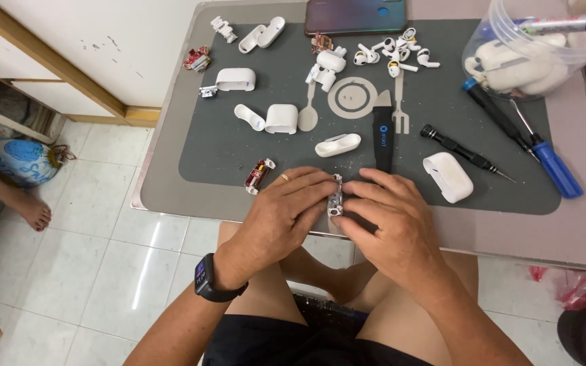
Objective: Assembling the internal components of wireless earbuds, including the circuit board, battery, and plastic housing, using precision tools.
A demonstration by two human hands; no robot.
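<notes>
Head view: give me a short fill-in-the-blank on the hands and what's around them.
1. Both hands, left hand and right hand, pinch one small ____ part at the mat's near edge.
2. The left wrist wears a black ____.
3. The black pry tool lies just ____ the right hand.
4. The screwdriver right of the mat has a ____ handle.

Missing words: metal; watch; beyond; blue

A small grey table [171,203] carries a dark work mat [239,149] strewn with white earbud cases [447,176].
</notes>
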